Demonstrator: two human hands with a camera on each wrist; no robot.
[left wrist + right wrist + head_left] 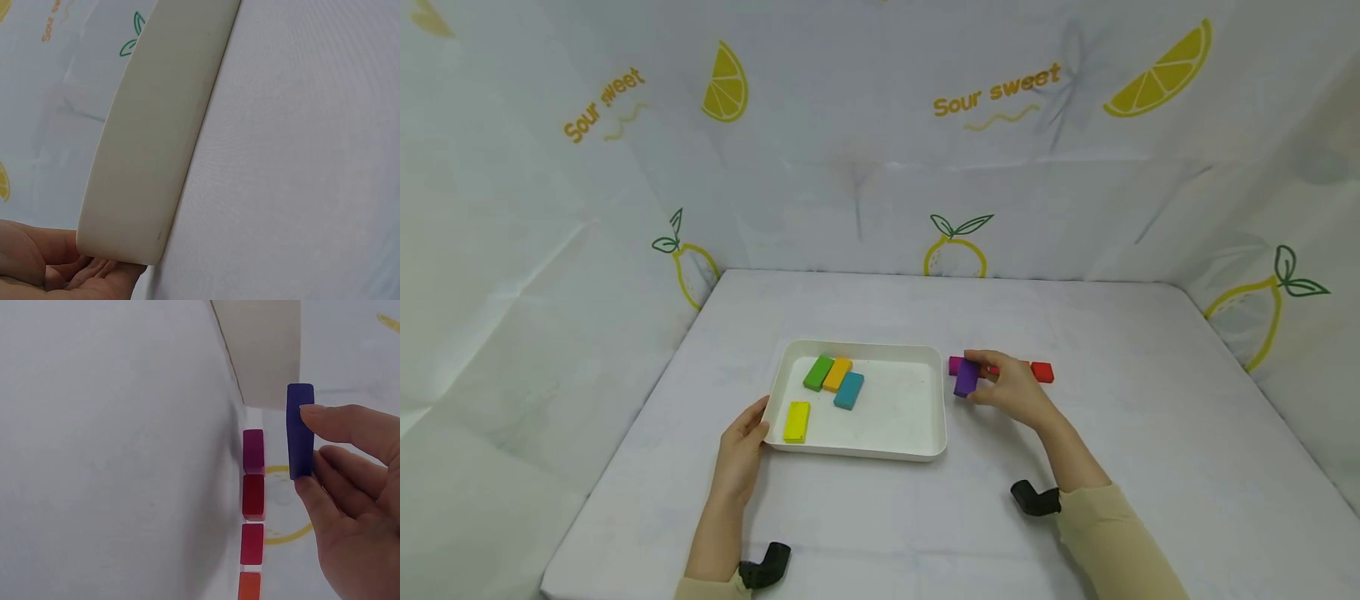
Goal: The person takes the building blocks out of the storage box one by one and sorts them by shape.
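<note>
Four blocks (837,375) in the tray (895,408)

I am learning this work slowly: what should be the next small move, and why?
Probably the right hand should carry the purple block left over the tray: it pinches this block, and the left hand holds the tray, where four blocks lie.

Left hand (741,452) gripping, right hand (1017,393) pinching (both bare), wrists (1048,418) well apart, forearms (715,532) extended forward

Bare hands (741,450) (1017,395), left sleeve (711,589) plain beige, right sleeve (1116,537) same beige, both ending on forearm, left wrist unit (765,567) black, stubby elbow shape, right wrist unit (1035,498) matching, both at cuff, inner side.
</note>
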